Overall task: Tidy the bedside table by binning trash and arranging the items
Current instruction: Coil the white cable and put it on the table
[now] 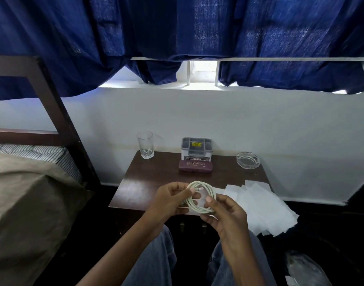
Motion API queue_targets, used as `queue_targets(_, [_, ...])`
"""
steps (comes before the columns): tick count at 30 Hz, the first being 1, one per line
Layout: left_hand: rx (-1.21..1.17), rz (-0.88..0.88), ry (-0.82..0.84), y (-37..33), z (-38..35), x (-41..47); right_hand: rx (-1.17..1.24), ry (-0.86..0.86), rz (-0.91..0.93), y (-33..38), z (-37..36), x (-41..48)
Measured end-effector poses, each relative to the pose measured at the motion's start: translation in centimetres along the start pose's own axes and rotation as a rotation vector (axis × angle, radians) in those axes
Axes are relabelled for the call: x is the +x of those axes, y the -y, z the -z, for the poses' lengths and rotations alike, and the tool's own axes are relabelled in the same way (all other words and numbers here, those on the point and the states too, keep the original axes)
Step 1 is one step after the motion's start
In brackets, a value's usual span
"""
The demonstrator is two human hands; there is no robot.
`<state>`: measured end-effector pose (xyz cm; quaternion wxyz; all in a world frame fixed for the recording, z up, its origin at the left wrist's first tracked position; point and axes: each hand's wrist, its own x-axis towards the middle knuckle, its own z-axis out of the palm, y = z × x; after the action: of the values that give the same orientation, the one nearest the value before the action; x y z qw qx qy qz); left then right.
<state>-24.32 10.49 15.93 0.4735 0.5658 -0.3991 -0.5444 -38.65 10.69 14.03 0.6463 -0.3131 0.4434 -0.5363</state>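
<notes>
Item: off-white coiled charging cable (200,198), above the dark wooden bedside table's (156,178) front edge. My left hand (172,200) and right hand (224,215) each pinched it. Advised: even loops, plug tucked in.

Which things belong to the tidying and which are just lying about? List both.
Job: coiled white cable, held by left hand and right hand; drinking glass; grey organiser box; maroon glasses case; glass ashtray; white paper sheets; bedside table.
Just around: bed; blue curtain.
</notes>
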Motion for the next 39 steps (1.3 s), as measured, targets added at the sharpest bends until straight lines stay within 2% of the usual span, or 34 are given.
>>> queue_targets(5, [0.012, -0.083, -0.132, 0.6, -0.8, 0.5, -0.044, 0.037, -0.001, -0.4, -0.4, 0.0])
queue_targets(7, [-0.164, -0.002, -0.15, 0.8, -0.7, 0.7, -0.064, 0.04, 0.0, -0.6, -0.6, 0.0])
queue_targets(10, [-0.478, 0.181, -0.014, 0.8, -0.5, 0.7, -0.057, 0.011, -0.007, -0.9, -0.7, 0.2])
queue_targets(14, [-0.634, 0.296, 0.014, 0.7, -0.2, 0.8, -0.031, -0.046, -0.027, -1.3, -0.2, 0.6])
queue_targets(23, [-0.55, 0.356, 0.137, 1.2, 0.1, 2.2, -0.006, -0.084, -0.008, -1.2, 0.8, 1.9])
queue_targets(29, [-0.44, 0.338, 0.096, 2.1, -0.4, 4.8, -0.185, -0.146, -0.005, -1.6, 0.8, 4.8])
queue_targets(34, [-0.468, 0.325, 0.061, 3.9, -0.9, 8.1, -0.393, -0.21, 0.065, -1.9, 1.1, 8.6])
queue_targets(39, [-0.387, 0.283, -0.03, 5.4, -1.9, 12.3, -0.424, -0.313, 0.096, -1.7, 2.3, 13.7])
